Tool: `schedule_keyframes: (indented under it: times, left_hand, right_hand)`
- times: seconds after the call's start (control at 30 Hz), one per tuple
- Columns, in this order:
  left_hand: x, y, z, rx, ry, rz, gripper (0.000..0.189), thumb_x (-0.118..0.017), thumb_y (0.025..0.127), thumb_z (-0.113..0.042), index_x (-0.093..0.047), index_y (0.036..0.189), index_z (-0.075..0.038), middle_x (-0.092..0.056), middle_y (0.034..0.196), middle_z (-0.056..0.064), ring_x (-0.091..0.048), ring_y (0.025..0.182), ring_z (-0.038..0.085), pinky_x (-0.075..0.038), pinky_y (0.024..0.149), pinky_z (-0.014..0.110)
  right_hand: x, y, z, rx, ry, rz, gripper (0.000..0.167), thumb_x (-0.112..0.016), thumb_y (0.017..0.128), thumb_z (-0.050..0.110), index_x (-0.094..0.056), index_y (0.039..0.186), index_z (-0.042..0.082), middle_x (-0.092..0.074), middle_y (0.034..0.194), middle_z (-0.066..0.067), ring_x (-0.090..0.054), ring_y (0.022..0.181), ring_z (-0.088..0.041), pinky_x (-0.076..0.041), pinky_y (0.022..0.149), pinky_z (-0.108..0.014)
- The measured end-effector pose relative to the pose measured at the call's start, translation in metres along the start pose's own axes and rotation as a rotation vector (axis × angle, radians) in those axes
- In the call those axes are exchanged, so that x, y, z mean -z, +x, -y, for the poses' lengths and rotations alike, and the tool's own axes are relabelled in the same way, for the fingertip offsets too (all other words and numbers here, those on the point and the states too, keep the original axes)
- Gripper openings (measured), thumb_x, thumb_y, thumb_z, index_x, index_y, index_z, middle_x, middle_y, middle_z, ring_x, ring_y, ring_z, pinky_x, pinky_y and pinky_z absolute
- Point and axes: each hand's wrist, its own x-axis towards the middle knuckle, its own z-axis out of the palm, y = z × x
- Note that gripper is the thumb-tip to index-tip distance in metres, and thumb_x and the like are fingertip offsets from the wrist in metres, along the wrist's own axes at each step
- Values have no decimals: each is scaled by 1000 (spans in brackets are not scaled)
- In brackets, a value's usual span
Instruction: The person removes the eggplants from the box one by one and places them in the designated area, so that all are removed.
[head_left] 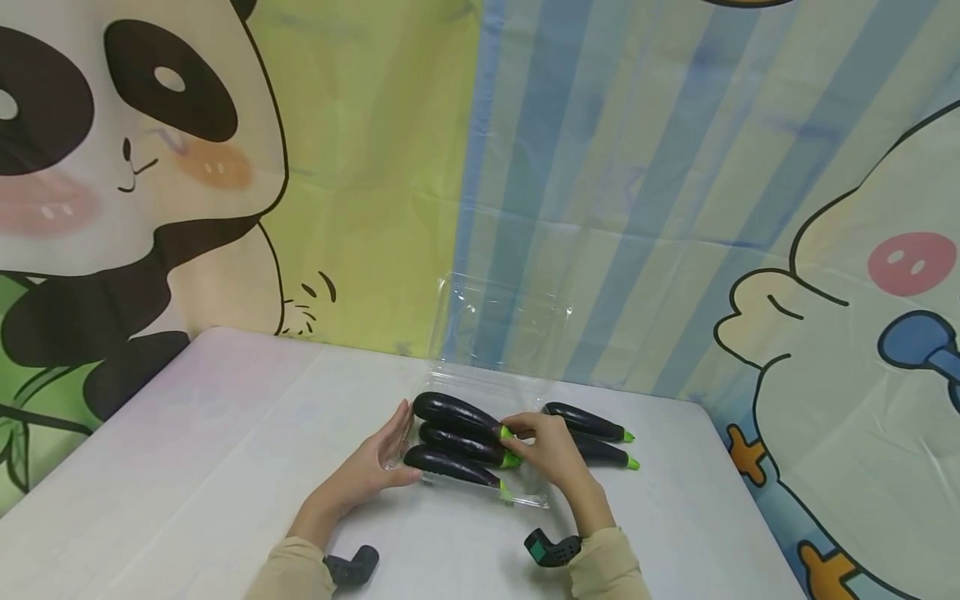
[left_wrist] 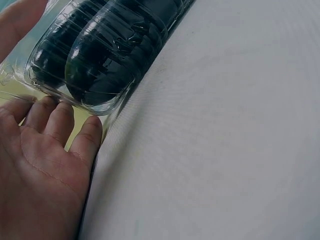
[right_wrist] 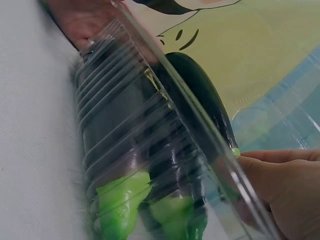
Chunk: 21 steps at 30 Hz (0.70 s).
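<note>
A clear plastic box (head_left: 531,497) with its lid (head_left: 498,321) raised behind it stands on the table. Two dark purple eggplants with green stem ends, the front one (head_left: 450,464) and the middle one (head_left: 459,443), lie side by side in it. My right hand (head_left: 551,446) pinches the green end of another eggplant (head_left: 453,411), which lies along the far side over the box. At the box's left end, my left hand (head_left: 367,462) holds it, thumb at the near corner and fingers against the end wall, as the left wrist view shows.
Two more eggplants, a far one (head_left: 585,419) and a nearer one (head_left: 603,452), lie right of the box beyond my right hand. The white table (head_left: 225,467) meets a cartoon-printed cloth backdrop (head_left: 375,167) behind the raised lid.
</note>
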Motion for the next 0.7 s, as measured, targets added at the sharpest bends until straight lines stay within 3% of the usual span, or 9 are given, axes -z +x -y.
schedule_keyframes:
  times: [0.2, 0.7]
  left_hand:
    - [0, 0, 0, -4, 0, 2, 110, -77, 78, -22, 3, 154, -18, -1, 161, -2, -8, 148, 19, -23, 108, 6]
    - [0, 1, 1, 7, 29, -11, 110, -78, 78, -24, 2, 154, -18, -3, 161, -4, -9, 148, 18, -20, 105, 2]
  right_hand:
    - [1, 0, -3, -15, 32, -19, 23, -72, 83, 26, -72, 106, 20, -73, 101, 2, -71, 88, -12, -57, 71, -18]
    - [5, -1, -6, -53, 122, -51, 24, -72, 82, 26, -72, 106, 23, -72, 102, 3, -70, 88, -10, -57, 73, -16]
